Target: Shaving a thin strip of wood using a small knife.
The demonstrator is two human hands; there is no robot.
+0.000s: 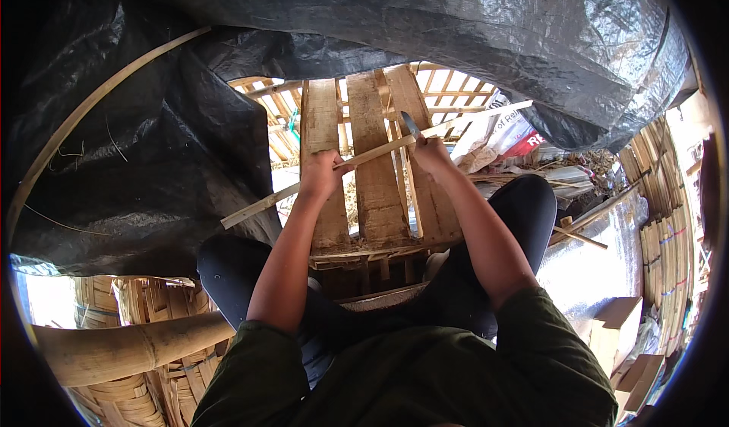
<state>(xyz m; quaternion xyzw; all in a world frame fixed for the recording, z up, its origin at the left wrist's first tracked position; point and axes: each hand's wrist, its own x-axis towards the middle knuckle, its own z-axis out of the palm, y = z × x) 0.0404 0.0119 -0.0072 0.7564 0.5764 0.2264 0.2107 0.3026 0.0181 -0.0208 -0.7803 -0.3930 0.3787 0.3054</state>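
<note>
Far left, black sheeting (190, 161), creased, draped up and over the top of the view; across it, a curved pale bamboo strip (114, 82), arcing toward the left rim; below, a thick bamboo pole (137, 343) lying crosswise above woven bamboo work (114, 396); toward centre, left hand (320, 172) clenched around a long pale wooden strip (377, 153), left of the strip's middle; strip located ahead of the seated body, above a row of rough planks (368, 207); long axis slantwise, near end low at left, far end high at right, running out both sides of the left grip; left hand nearer the low end, right hand (430, 156) nearer the high end; right hand curled on the handle of a knife (410, 125), blade pointing up and away, crossing the strip's line; cannot tell whether edge or fingers touch the wood; beyond the right hand, a white-and-red sack (522, 144), crumpled, bearing large printed lettering, partly legible, not copied here; no other writing made out; farther right, silvery sheeting (607, 267), a cardboard box (616, 324) near the lower edge; at far right, stacked bamboo slats (668, 275), tied in bundles.
</note>
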